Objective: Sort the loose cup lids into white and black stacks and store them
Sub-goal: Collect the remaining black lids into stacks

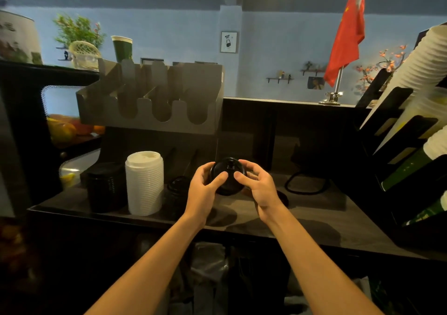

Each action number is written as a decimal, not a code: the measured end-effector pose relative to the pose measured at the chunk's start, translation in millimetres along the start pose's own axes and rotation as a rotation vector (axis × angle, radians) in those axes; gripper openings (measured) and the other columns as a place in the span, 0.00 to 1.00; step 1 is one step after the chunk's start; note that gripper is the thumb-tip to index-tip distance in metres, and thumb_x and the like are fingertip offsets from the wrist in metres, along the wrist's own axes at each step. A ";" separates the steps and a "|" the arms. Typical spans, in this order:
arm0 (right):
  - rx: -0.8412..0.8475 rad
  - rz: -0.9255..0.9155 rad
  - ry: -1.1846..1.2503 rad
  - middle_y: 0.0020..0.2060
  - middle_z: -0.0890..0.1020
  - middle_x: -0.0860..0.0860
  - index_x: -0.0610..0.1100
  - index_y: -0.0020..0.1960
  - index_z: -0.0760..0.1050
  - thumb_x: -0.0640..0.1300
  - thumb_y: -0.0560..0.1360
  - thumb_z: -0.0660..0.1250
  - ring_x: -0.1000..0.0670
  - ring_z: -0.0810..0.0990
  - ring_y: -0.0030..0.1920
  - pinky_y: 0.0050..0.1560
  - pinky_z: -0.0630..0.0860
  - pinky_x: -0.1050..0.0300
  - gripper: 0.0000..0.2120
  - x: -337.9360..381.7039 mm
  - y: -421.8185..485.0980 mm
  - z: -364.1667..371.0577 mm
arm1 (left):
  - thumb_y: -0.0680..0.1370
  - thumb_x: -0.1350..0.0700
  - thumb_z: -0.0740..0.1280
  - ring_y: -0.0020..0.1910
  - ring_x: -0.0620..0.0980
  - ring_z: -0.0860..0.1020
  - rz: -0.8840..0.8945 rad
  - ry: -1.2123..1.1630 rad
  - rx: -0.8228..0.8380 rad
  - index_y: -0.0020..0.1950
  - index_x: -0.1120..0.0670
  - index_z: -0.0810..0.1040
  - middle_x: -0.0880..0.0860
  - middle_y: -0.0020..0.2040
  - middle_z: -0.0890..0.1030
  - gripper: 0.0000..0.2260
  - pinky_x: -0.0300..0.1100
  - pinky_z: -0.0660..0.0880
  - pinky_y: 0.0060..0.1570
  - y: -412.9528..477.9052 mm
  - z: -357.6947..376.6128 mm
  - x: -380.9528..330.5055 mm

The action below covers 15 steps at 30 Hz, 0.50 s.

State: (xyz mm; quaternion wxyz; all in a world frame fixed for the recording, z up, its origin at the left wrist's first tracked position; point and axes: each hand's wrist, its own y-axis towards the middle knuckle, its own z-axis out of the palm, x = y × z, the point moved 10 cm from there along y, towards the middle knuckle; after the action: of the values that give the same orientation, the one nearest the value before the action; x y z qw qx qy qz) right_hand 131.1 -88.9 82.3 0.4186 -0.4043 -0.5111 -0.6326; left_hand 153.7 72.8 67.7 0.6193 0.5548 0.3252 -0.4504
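Note:
Both hands hold a small stack of black lids (228, 169) above the dark counter (314, 215), tilted toward me. My left hand (205, 189) grips its left side with the thumb on top. My right hand (258, 184) grips the right side, thumb on the lid face. On the counter to the left stand a tall white lid stack (144, 184), a black lid stack (106, 186) beside it, and a shorter black lid stack (176, 191) just left of my left hand. A single black lid (284, 197) lies partly hidden behind my right hand.
A grey slotted holder (154, 102) sits on a raised shelf above the stacks. At the right, a black rack (399, 126) holds white cups and green cups. A black loop of cable (304, 184) lies on the counter. A flag on a stand rises at the back right.

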 end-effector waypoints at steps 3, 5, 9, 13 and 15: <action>-0.018 0.031 0.080 0.55 0.84 0.47 0.49 0.63 0.76 0.40 0.75 0.73 0.47 0.84 0.54 0.49 0.82 0.55 0.18 -2.4 -1.9 18.7 | 0.78 0.55 0.73 0.61 0.49 0.82 0.021 0.002 -0.079 0.63 0.47 0.78 0.50 0.59 0.83 0.14 0.50 0.79 0.62 -1.8 -23.3 -10.4; 0.040 0.058 0.068 0.55 0.84 0.47 0.48 0.64 0.75 0.42 0.76 0.73 0.47 0.84 0.54 0.47 0.82 0.57 0.18 -3.3 -2.9 35.9 | 0.79 0.56 0.73 0.60 0.50 0.82 0.022 0.037 -0.112 0.65 0.50 0.79 0.51 0.59 0.84 0.14 0.53 0.80 0.62 -0.4 -39.3 -17.3; 0.113 0.120 -0.003 0.54 0.85 0.46 0.46 0.64 0.76 0.42 0.77 0.71 0.47 0.86 0.51 0.47 0.83 0.55 0.15 -2.4 2.5 58.4 | 0.80 0.54 0.72 0.61 0.50 0.82 -0.004 0.110 -0.094 0.67 0.52 0.79 0.49 0.59 0.84 0.15 0.51 0.80 0.62 4.0 -64.4 -27.7; 0.061 0.210 -0.004 0.54 0.85 0.45 0.46 0.61 0.78 0.41 0.77 0.71 0.47 0.86 0.49 0.45 0.83 0.55 0.13 -9.2 9.7 75.3 | 0.82 0.48 0.68 0.59 0.39 0.75 0.077 0.310 -0.126 0.72 0.51 0.73 0.44 0.63 0.77 0.19 0.32 0.73 0.56 -1.0 -79.6 -43.1; 0.015 0.253 0.013 0.53 0.84 0.44 0.46 0.55 0.80 0.41 0.76 0.72 0.46 0.85 0.52 0.46 0.84 0.55 0.08 -15.3 11.5 82.4 | 0.84 0.46 0.64 0.65 0.39 0.69 0.108 0.423 -0.146 0.76 0.51 0.70 0.46 0.70 0.73 0.21 0.34 0.67 0.60 -3.2 -85.5 -45.0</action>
State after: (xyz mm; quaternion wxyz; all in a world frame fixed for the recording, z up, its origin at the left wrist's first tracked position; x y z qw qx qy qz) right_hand 153.8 -7.4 83.8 0.5014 -0.4583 -0.4579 -0.5734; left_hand 141.9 165.5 92.3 0.5990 0.6071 0.4497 -0.2654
